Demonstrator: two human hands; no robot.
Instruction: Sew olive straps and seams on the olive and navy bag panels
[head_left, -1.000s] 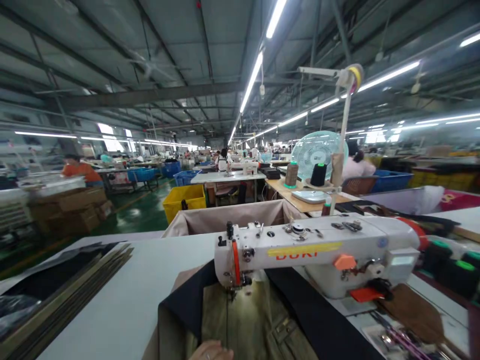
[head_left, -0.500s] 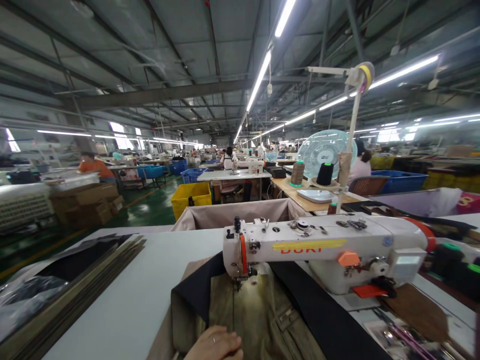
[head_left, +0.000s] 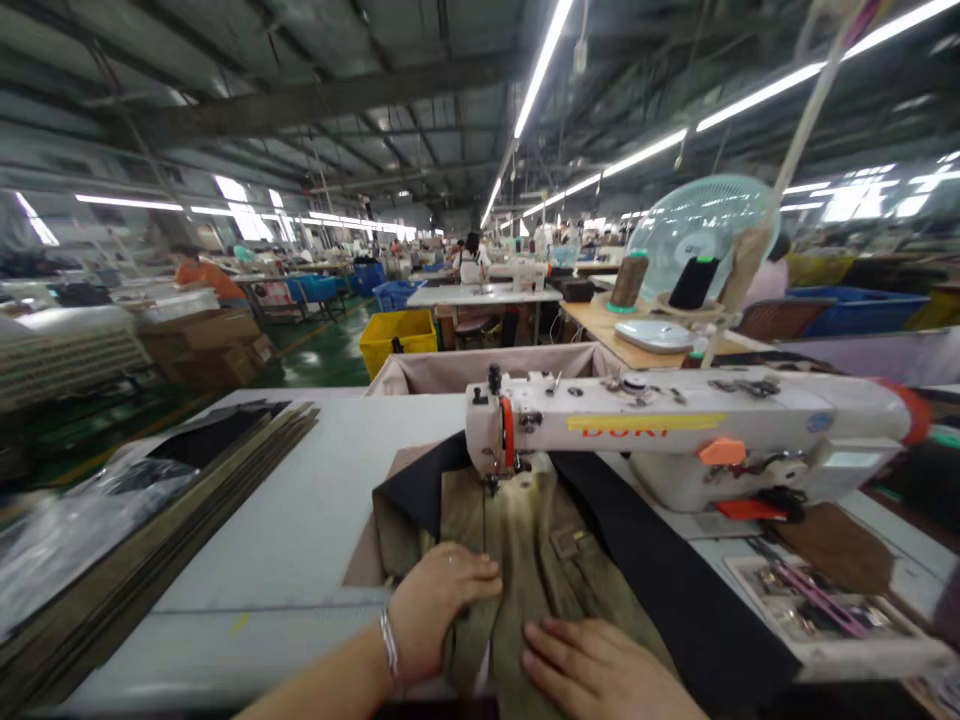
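Observation:
An olive-brown cloth piece point(head_left: 517, 560) with a flap detail and dark navy panels point(head_left: 645, 560) lies under the needle area of a white sewing machine point(head_left: 675, 415). My left hand point(head_left: 435, 605), with a ring and a bracelet, rests on the cloth in front of the needle, fingers stretched out together. To its right, my right hand point(head_left: 592, 665) lies flat on the same cloth, fingers extended. Neither hand visibly grips anything. The machine's lamp lights the cloth near the presser foot.
A stack of olive strips point(head_left: 217, 510) and clear plastic point(head_left: 135, 510) lie on the left of the white table point(head_left: 300, 540). On the right is a tray point(head_left: 825, 600) with purple-handled tweezers. Thread cones and a fan point(head_left: 705, 230) stand behind the machine.
The head view has tilted downward. My right hand has come into view on the cloth. My left hand shows more fully and is slightly nearer the needle.

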